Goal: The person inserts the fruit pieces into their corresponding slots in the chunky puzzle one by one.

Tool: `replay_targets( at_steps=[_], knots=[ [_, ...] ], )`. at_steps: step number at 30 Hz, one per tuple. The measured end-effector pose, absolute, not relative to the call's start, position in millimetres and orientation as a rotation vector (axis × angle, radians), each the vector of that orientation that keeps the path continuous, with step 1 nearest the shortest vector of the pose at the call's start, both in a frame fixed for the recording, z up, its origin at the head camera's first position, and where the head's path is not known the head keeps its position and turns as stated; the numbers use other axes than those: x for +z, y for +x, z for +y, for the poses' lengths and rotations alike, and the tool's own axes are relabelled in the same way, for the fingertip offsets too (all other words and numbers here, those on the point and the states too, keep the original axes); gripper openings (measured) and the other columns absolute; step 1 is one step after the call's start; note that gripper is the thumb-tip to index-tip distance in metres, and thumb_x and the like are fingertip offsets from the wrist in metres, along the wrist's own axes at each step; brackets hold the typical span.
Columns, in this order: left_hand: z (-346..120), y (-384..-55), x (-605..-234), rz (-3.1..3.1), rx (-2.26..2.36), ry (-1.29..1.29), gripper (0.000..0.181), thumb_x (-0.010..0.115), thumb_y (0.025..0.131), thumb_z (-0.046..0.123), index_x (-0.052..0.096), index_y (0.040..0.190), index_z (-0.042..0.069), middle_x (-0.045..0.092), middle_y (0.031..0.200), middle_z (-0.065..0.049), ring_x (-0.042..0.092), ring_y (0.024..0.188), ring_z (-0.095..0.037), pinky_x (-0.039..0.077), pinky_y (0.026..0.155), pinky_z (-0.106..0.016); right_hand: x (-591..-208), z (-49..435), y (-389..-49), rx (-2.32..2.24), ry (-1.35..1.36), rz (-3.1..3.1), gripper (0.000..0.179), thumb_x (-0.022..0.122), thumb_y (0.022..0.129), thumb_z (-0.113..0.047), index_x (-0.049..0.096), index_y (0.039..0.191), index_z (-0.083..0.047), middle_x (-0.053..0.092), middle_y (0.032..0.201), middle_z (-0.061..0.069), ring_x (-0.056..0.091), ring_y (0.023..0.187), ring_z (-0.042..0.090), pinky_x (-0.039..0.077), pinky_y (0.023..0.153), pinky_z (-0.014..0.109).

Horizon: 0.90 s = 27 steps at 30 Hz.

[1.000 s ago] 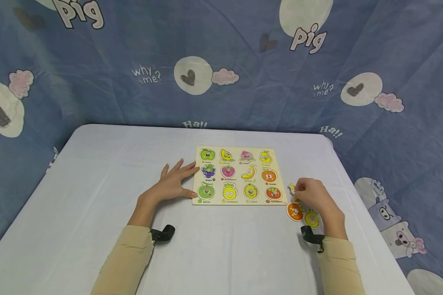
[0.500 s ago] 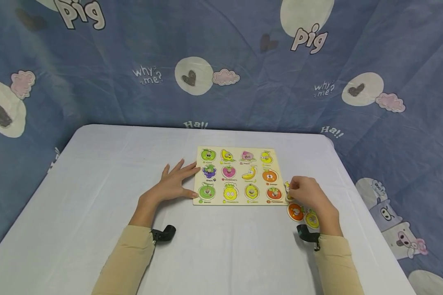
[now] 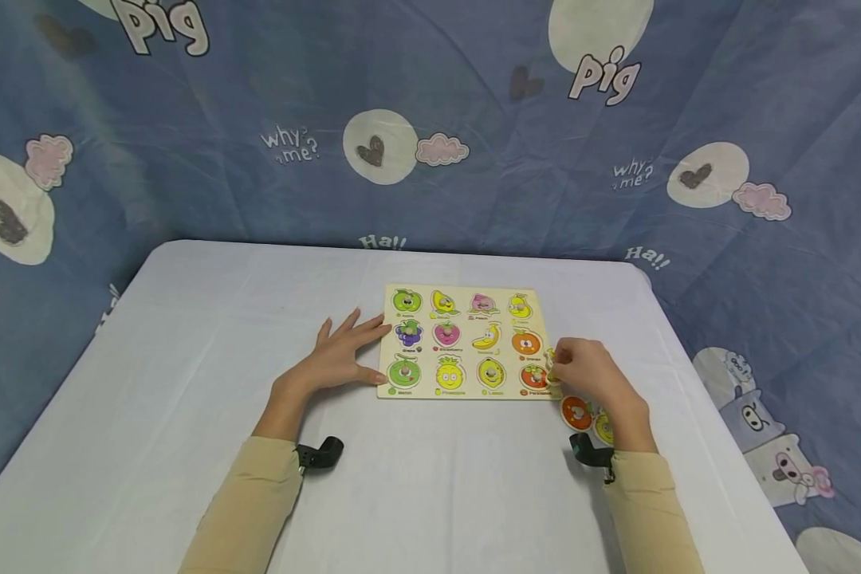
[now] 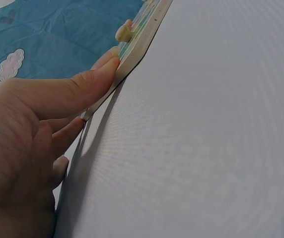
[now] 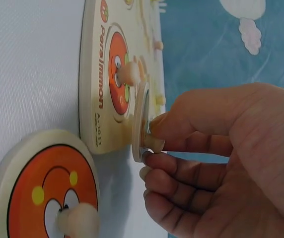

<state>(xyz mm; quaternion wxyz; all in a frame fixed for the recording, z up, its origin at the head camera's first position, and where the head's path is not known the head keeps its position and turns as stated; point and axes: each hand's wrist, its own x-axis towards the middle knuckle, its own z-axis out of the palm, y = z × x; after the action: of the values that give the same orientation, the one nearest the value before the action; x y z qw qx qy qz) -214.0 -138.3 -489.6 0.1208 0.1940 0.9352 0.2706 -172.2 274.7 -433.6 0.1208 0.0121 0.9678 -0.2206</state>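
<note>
A cream wooden fruit puzzle board (image 3: 428, 351) lies on the table, with knobbed fruit pieces in it. My left hand (image 3: 333, 359) is spread at its left side, fingertips and thumb touching the edge. In the left wrist view the thumb (image 4: 95, 84) lies along the board's edge. My right hand (image 3: 590, 371) pinches the small wooden knob (image 5: 154, 144) of a yellow puzzle piece (image 3: 550, 360). That piece stands tilted, seen edge-on in the right wrist view, and overlaps the board's lower right corner beside the persimmon (image 5: 118, 74).
A round orange fruit piece (image 3: 575, 414) with a knob lies on the white tablecloth (image 3: 430, 486) just off the board's right corner. Next to it is a pineapple piece (image 3: 603, 428), partly hidden by my right wrist. A blue printed curtain (image 3: 430, 199) hangs behind the table.
My right hand has moved left with the yellow puzzle piece, from beside the board to over its right edge. My left hand has stayed at the board's left side.
</note>
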Motion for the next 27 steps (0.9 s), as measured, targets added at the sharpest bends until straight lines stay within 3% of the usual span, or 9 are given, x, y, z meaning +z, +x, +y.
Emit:
replay_targets(
  at_steps=[27],
  knots=[
    [-138.9, -215.2, -490.4, 2.741, 0.787, 0.573, 0.099, 0.083, 0.069, 0.051, 0.038, 0.154, 0.028, 0.025, 0.166, 0.001, 0.002, 0.157, -0.035, -0.011, 0.120, -0.067, -435.3, 254.8, -181.7, -0.642, -0.021, 2.823, 0.007, 0.065, 0.089, -0.016, 0.066, 0.091, -0.009, 0.067, 0.091, 0.008, 0.057, 0.080, 0.021, 0.048, 0.066, 0.028]
  ],
)
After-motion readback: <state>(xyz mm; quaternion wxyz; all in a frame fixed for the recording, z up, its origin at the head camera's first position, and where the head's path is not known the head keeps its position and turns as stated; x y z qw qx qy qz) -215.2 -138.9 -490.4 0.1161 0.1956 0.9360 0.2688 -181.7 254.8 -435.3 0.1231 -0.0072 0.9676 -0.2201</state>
